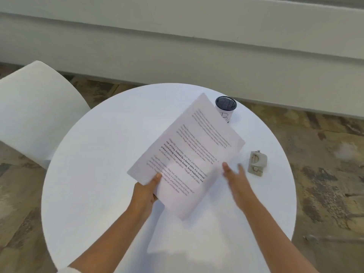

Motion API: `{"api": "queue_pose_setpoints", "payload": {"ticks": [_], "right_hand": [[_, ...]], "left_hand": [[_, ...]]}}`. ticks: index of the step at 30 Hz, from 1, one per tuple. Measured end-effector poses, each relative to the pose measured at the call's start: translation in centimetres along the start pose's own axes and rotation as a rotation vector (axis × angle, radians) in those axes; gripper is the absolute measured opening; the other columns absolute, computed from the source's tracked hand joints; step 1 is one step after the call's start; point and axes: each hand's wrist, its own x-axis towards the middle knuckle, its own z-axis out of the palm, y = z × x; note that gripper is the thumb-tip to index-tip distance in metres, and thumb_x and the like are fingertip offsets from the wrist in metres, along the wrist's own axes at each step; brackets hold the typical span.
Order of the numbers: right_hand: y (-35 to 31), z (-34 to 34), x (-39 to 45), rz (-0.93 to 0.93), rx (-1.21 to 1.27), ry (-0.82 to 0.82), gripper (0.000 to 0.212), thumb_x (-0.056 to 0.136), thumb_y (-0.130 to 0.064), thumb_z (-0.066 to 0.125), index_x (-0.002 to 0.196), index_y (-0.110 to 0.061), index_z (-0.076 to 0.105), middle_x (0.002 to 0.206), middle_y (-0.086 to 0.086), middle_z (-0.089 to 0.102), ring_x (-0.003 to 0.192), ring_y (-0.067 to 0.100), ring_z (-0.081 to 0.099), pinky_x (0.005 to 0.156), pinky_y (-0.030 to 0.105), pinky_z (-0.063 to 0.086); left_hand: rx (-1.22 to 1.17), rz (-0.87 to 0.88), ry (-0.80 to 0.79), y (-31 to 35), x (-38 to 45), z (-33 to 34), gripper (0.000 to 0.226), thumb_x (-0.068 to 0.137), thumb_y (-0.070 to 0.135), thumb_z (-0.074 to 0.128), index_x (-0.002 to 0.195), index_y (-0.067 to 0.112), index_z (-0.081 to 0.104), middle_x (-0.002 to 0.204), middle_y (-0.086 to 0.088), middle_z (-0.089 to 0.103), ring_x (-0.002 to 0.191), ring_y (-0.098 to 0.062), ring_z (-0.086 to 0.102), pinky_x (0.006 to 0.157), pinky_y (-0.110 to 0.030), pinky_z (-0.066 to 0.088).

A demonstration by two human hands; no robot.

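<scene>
A stack of printed paper sheets [187, 152] hangs tilted above the round white table [98, 174]. My left hand [146, 191] grips the stack at its lower left edge, thumb on top. To the right of the stack's lower right edge, my right hand [235, 178] is blurred, fingers straight and spread, holding nothing. A small beige hole punch [257, 163] lies on the table just right of my right hand. Behind the paper's top corner stands a black mesh pen cup [226, 107] wrapped in a white label, partly hidden by the sheets.
A white chair [37, 111] stands at the table's left. A pale wall base runs across the back above a mottled brown floor [325, 154]. Another white sheet [177, 237] seems to lie on the table under the stack.
</scene>
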Motion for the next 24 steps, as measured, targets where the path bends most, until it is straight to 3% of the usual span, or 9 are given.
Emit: {"api": "queue_pose_setpoints", "payload": {"ticks": [4,6,7,11,13,15,17,21,24], "right_hand": [[1.5,2.5,-1.2,0.093,0.15,-0.151,0.026,0.089,-0.01,0.056,0.113,-0.017,0.052,0.107,0.004,0.066,0.088,0.019,0.064,0.071,0.028,0.053],[1.7,2.6,-1.4,0.043,0.087,-0.102,0.02,0.088,-0.004,0.052,0.096,-0.022,0.055,0.095,0.001,0.065,0.074,0.014,0.059,0.049,0.02,0.044],[1.8,2.5,-1.3,0.017,0.057,-0.094,0.021,0.088,-0.004,0.052,0.094,-0.024,0.056,0.095,0.0,0.065,0.074,0.015,0.058,0.048,0.02,0.041],[2.3,1.2,-0.8,0.019,0.044,-0.111,0.03,0.088,-0.005,0.052,0.108,-0.026,0.059,0.11,0.004,0.068,0.097,0.024,0.062,0.067,0.031,0.05],[2.2,0.3,-0.7,0.056,0.076,-0.146,0.034,0.089,-0.003,0.051,0.117,-0.02,0.057,0.113,0.006,0.067,0.105,0.028,0.062,0.086,0.043,0.049],[1.7,-0.4,-0.7,0.079,0.096,-0.201,0.034,0.089,0.0,0.049,0.117,-0.019,0.058,0.112,0.004,0.069,0.106,0.028,0.063,0.094,0.047,0.045],[1.6,-0.9,-0.4,0.093,0.043,-0.246,0.034,0.089,0.002,0.048,0.113,-0.019,0.06,0.107,0.001,0.072,0.103,0.025,0.065,0.1,0.052,0.043],[2.0,-0.3,-0.3,0.11,-0.099,-0.349,0.04,0.078,-0.01,0.057,0.115,-0.025,0.061,0.114,-0.001,0.07,0.114,0.033,0.059,0.101,0.07,0.024],[2.5,0.3,0.2,0.127,-0.089,-0.329,0.039,0.075,-0.012,0.057,0.112,-0.025,0.061,0.113,-0.002,0.07,0.118,0.035,0.055,0.1,0.072,0.021]], "left_hand": [[-0.132,-0.086,0.056,-1.5,-1.1,0.9,0.03,0.086,0.01,0.058,0.115,0.019,0.056,0.095,0.006,0.071,0.073,-0.006,0.068,0.051,-0.023,0.053],[-0.148,-0.11,0.043,-1.8,-1.6,0.7,0.032,0.082,0.008,0.062,0.113,0.017,0.057,0.086,0.009,0.074,0.07,-0.006,0.069,0.05,-0.023,0.054],[-0.147,-0.115,0.015,-1.8,-1.8,0.5,0.039,0.076,0.011,0.068,0.113,0.017,0.057,0.087,0.009,0.074,0.074,-0.008,0.07,0.053,-0.024,0.055],[-0.049,-0.137,-0.113,-0.8,-1.7,-0.9,0.082,0.041,0.037,0.09,0.114,0.018,0.059,0.105,-0.002,0.072,0.091,-0.018,0.069,0.062,-0.032,0.058],[-0.018,-0.165,-0.158,0.5,-1.0,-1.8,0.067,0.055,0.046,0.082,0.111,0.015,0.062,0.104,-0.006,0.072,0.09,-0.019,0.07,0.062,-0.033,0.058],[0.042,-0.234,-0.185,2.0,0.0,-2.3,0.044,0.079,0.047,0.057,0.105,0.013,0.066,0.097,-0.006,0.073,0.081,-0.018,0.07,0.059,-0.029,0.057],[0.17,-0.301,-0.199,3.3,1.3,-2.8,0.044,0.083,0.049,0.046,0.096,0.014,0.07,0.088,-0.003,0.073,0.069,-0.017,0.068,0.058,-0.026,0.052],[0.527,-0.256,-0.246,3.8,3.0,-1.7,0.037,0.089,0.044,0.05,0.099,0.014,0.068,0.097,-0.007,0.073,0.083,-0.025,0.069,0.065,-0.031,0.054],[0.529,-0.099,-0.149,2.6,3.4,-0.3,0.024,0.088,0.033,0.057,0.086,0.011,0.065,0.08,-0.002,0.075,0.074,-0.017,0.071,0.06,-0.025,0.053]]}}
